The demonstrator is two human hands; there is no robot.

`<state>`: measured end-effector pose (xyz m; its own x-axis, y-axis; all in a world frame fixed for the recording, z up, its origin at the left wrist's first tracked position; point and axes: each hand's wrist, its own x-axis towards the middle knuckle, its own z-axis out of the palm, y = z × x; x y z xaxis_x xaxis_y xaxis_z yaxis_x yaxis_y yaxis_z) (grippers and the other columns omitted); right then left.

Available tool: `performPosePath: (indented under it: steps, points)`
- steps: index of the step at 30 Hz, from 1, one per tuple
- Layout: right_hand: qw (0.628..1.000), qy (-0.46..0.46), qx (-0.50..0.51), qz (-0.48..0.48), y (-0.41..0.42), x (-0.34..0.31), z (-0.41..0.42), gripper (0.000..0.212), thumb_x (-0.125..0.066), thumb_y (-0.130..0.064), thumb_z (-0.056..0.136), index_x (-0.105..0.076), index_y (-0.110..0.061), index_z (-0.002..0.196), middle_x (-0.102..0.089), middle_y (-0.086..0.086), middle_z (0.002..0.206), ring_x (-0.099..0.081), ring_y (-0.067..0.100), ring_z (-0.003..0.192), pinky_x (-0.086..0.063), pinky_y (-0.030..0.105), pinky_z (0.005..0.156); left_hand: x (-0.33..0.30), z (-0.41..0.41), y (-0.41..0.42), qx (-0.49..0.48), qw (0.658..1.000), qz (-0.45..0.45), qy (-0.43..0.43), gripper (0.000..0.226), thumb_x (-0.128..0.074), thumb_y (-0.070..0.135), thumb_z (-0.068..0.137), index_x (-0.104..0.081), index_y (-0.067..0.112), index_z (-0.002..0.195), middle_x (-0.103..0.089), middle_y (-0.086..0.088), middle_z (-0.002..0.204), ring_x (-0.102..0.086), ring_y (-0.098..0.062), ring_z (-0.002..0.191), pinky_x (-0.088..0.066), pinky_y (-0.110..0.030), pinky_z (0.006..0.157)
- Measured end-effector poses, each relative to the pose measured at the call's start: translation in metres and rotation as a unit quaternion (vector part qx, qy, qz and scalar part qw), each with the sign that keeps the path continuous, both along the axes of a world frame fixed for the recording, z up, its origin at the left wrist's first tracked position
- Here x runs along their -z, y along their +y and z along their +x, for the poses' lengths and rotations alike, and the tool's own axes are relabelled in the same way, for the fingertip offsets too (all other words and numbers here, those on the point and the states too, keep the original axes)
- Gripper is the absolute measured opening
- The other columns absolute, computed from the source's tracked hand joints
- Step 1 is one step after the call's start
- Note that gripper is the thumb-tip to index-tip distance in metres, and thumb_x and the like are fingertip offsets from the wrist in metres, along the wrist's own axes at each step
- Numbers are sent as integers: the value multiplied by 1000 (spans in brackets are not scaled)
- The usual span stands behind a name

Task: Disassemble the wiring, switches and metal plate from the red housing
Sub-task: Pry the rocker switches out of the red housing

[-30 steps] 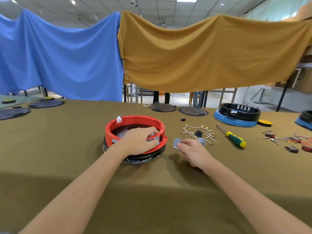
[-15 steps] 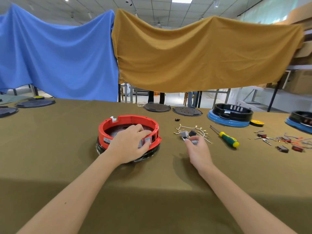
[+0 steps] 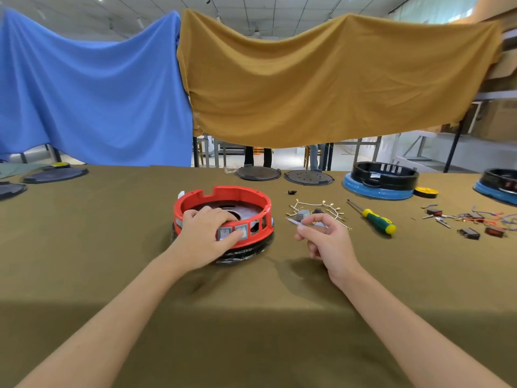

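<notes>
Both hands work: left grip (image 3: 207,236) clutches the red housing (image 3: 223,214); right grip (image 3: 326,236), loosely curled, hovers just beside.

A round red plastic housing (image 3: 223,203) is sitting on an olive-green tablecloth (image 3: 251,317), showing 2 grey square switches (image 3: 233,231) in its wall. A screwdriver with a green-and-yellow handle (image 3: 379,220) is lying beside white wires with brass-coloured terminals (image 3: 321,207). A blue cloth (image 3: 92,91) and a mustard-yellow cloth (image 3: 330,79) are hanging behind.

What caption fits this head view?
Left hand grips the red housing; right hand hovers by loose wiring.
</notes>
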<state>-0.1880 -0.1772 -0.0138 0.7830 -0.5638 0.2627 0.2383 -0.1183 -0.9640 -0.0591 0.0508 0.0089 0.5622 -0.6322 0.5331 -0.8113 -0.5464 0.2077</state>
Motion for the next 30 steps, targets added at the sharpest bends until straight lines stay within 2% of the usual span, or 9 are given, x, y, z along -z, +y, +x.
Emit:
performPosePath:
  steps: [2, 4, 6, 9, 13, 16, 21, 24, 30]
  points:
    - [1000, -23, 1, 15, 0, 0, 0, 11, -66, -2, 89, -72, -12, 92, -73, 9, 74, -44, 14, 47, -43, 24, 46, -13, 8, 6, 61, 993, 21, 98, 25, -58, 52, 93, -61, 37, 113, -55, 27, 104, -46, -8, 110, -28, -38, 105]
    - [998, -45, -1, 40, 0, 1, 1, 11, -65, -8, 94, -74, -10, 99, -73, 9, 77, -47, 13, 50, -46, 24, 47, -22, 13, 9, 88, 984, 30, 149, 23, -64, 44, 93, -63, 37, 114, -54, 31, 107, -43, -6, 115, -30, -41, 109]
    - [997, -56, 0, 54, -1, 2, 3, 16, -63, -18, 98, -75, -9, 102, -72, 8, 78, -49, 11, 51, -48, 24, 48, -18, 13, 7, 65, 990, 22, 126, 28, -62, 50, 93, -63, 39, 118, -56, 24, 114, -41, -8, 121, -24, -40, 112]
    - [997, -60, 3, 51, -1, 3, 4, 24, -58, -25, 101, -74, -9, 94, -68, 6, 72, -53, 11, 53, -49, 24, 49, 5, 1, 2, 8, 999, -25, 25, 51, -39, 66, 86, -61, 38, 123, -52, 19, 116, -40, -7, 122, -12, -43, 116]
    - [999, -48, -5, 22, 2, 3, 6, 23, -54, -19, 102, -69, -4, 93, -65, 7, 67, -56, 15, 58, -51, 24, 49, 24, -5, -2, 8, 994, -93, -58, 49, -40, 61, 88, -63, 32, 120, -57, 15, 106, -47, -10, 111, -16, -44, 116]
    - [998, -56, -10, 35, 5, -1, 8, 22, -53, -15, 102, -62, 4, 107, -68, 8, 71, -59, 16, 62, -56, 27, 55, 26, -2, -3, 13, 992, -103, -66, 47, -42, 59, 89, -65, 30, 118, -57, 14, 104, -49, -11, 109, -17, -44, 116]
    - [993, -97, -43, -43, 29, -21, 16, 27, -47, -25, 105, -63, -6, 94, -71, 1, 72, -68, 13, 69, -59, 26, 69, 28, -1, -3, 55, 990, -110, -67, 42, -46, 51, 92, -66, 25, 119, -56, 14, 105, -49, -13, 111, -13, -55, 118]
    - [980, -125, -63, -142, 47, -38, 27, 24, -45, -24, 106, -59, -10, 94, -71, -5, 72, -68, 11, 69, -53, 18, 65, 28, -2, -2, 87, 989, -100, -72, 41, -47, 48, 94, -66, 21, 118, -59, 8, 109, -49, -14, 114, -14, -61, 117]
    - [964, -116, -71, -230, 58, -42, 42, 24, -43, -30, 106, -52, -16, 89, -66, -2, 65, -66, 16, 62, -54, 29, 63, 26, -4, -3, 74, 989, -102, -75, 41, -48, 51, 91, -65, 18, 111, -58, 6, 108, -49, -16, 116, -18, -60, 115]
